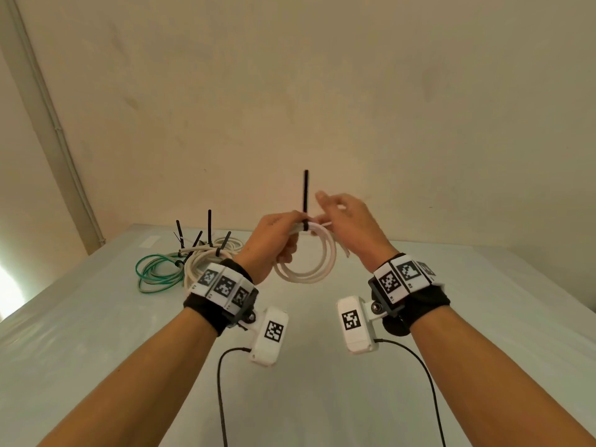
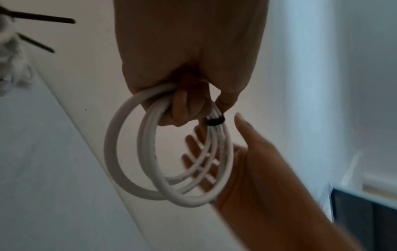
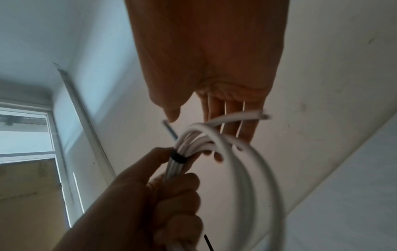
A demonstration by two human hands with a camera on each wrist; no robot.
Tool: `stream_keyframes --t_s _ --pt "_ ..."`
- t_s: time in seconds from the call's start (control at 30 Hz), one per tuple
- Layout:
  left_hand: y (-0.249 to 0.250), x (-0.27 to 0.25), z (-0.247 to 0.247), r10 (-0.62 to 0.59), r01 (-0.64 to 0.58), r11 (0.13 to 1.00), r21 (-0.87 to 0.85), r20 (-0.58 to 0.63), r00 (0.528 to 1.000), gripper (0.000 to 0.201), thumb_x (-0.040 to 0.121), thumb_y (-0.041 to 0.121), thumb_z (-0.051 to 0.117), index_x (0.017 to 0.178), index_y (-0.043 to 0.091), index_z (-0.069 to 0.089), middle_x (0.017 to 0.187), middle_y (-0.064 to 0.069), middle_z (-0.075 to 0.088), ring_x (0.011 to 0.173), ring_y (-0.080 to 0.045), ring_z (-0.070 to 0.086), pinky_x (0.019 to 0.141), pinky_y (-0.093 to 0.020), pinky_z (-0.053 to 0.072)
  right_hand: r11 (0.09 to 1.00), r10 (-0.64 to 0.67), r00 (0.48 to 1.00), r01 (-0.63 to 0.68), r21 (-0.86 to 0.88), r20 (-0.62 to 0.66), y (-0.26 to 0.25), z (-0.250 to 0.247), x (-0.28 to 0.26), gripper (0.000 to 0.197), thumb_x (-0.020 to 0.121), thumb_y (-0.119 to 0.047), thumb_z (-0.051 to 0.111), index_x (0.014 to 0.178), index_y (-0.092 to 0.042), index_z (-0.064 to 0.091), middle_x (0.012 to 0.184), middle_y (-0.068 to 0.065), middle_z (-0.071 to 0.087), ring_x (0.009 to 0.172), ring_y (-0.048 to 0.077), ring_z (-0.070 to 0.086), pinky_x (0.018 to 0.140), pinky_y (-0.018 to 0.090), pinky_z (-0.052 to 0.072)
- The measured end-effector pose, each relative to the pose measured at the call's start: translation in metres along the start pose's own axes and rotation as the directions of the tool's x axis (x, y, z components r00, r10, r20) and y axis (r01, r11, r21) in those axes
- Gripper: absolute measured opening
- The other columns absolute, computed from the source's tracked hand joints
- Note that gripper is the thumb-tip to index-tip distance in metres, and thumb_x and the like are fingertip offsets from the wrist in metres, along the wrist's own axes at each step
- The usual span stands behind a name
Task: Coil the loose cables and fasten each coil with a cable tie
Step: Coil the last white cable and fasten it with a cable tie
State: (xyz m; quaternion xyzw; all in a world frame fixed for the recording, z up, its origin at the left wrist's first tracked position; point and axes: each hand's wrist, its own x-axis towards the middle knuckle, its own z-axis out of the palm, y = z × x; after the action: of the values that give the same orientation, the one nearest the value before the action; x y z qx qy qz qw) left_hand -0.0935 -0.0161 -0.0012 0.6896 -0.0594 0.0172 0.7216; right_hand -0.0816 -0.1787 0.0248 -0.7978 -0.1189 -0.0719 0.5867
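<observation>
Presently held: white coil (image 1: pixel 306 259), pinched by left hand (image 1: pixel 274 243).
Right hand (image 1: pixel 351 227): fingers spread, empty.
Risk: cable tie (image 1: pixel 305 201) loose, loops may spring apart.

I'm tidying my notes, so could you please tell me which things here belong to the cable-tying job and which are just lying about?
In the job:
- white cable coil, gripped by left hand
- black cable tie around it
- right hand, open beside it

Lying about:
- tied coils on table
</observation>
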Motion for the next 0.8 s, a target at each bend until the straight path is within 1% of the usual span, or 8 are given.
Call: stream_keyframes --t_s 0.07,0.17,0.23,0.3,0.47,0.6,0.7,0.8 --pt "0.003 0.007 -0.012 -0.103 0.096 0.982 -0.162 -0.036 0.994 0.027 0.100 0.032 0.062 0.078 0.018 0.056 0.059 0.005 0.029 0.045 -0.010 0.024 0.041 -0.023 0.023 0.997 0.081 0.984 -0.080 -0.016 0.156 0.007 0.005 -0.009 0.043 0.102 -0.052 0.058 0.118 -0.013 0.063 0.096 0.005 0.080 0.083 0.021 0.079 0.085 0.044 0.064" --pt "-0.001 0.011 -0.033 -0.196 0.174 0.941 -0.292 -0.050 0.979 0.023 0.097 0.029 0.066 0.088 0.016 0.051 0.062 0.005 0.025 0.047 -0.010 0.022 0.042 -0.022 0.024 0.987 0.126 0.956 -0.147 0.060 0.264 0.023 0.016 -0.016 0.032 0.107 -0.031 0.057 0.118 -0.002 0.064 0.096 0.010 0.075 0.086 0.024 0.076 0.084 0.050 0.065" --pt "-0.008 0.009 -0.043 -0.217 0.196 0.951 -0.238 -0.066 0.974 0.018 0.099 0.027 0.065 0.097 0.011 0.056 0.061 0.004 0.030 0.046 -0.010 0.026 0.043 -0.022 0.028 0.975 0.161 0.940 -0.198 0.096 0.301 0.029 0.027 -0.017 0.031 0.110 -0.025 0.051 0.120 0.003 0.062 0.093 0.011 0.070 0.082 0.024 0.072 0.082 0.051 0.065" --pt "-0.015 0.005 -0.050 -0.223 0.207 0.966 -0.157 -0.095 0.970 0.022 0.101 0.027 0.064 0.105 0.005 0.061 0.060 0.002 0.037 0.047 -0.011 0.032 0.045 -0.024 0.035 0.980 0.170 0.935 -0.194 0.046 0.312 0.030 0.040 -0.015 0.027 0.111 -0.022 0.047 0.118 -0.001 0.062 0.091 0.011 0.066 0.079 0.023 0.069 0.080 0.051 0.065" --pt "-0.020 -0.009 -0.079 -0.249 0.243 0.967 -0.073 -0.091 0.964 0.012 0.101 0.011 0.054 0.103 0.001 0.062 0.071 -0.007 0.052 0.059 -0.017 0.051 0.058 -0.031 0.049 0.964 0.210 0.929 -0.249 0.095 0.304 0.033 0.071 -0.007 0.029 0.109 -0.016 0.052 0.119 0.009 0.063 0.083 0.010 0.059 0.071 0.021 0.065 0.068 0.044 0.066" --pt "-0.024 -0.025 -0.106 -0.190 0.238 0.915 0.325 -0.171 0.967 0.016 0.102 0.005 0.048 0.103 0.005 0.064 0.084 -0.013 0.066 0.071 -0.024 0.066 0.064 -0.036 0.059 0.942 0.240 0.923 -0.297 0.159 0.300 0.038 0.101 -0.001 0.028 0.108 -0.012 0.053 0.116 0.014 0.062 0.084 0.014 0.059 0.076 0.026 0.067 0.069 0.048 0.066" --pt "-0.030 -0.028 -0.130 0.009 0.165 0.741 0.651 -0.255 0.967 0.014 0.100 0.009 0.055 0.102 0.012 0.069 0.081 -0.010 0.073 0.060 -0.020 0.071 0.057 -0.028 0.059 0.942 0.225 0.907 -0.295 0.158 0.356 0.038 0.128 0.000 0.026 0.107 -0.012 0.055 0.113 0.011 0.064 0.092 0.019 0.062 0.087 0.030 0.069 0.075 0.051 0.066" --pt "-0.035 -0.026 -0.163 0.103 0.169 0.657 0.735 -0.309 0.945 0.018 0.102 0.014 0.054 0.093 0.018 0.070 0.069 -0.006 0.074 0.053 -0.011 0.070 0.051 -0.020 0.054 0.954 0.194 0.881 -0.271 0.125 0.432 0.032 0.154 -0.001 0.020 0.104 -0.012 0.061 0.118 0.001 0.069 0.102 0.019 0.069 0.092 0.029 0.072 0.081 0.052 0.065"
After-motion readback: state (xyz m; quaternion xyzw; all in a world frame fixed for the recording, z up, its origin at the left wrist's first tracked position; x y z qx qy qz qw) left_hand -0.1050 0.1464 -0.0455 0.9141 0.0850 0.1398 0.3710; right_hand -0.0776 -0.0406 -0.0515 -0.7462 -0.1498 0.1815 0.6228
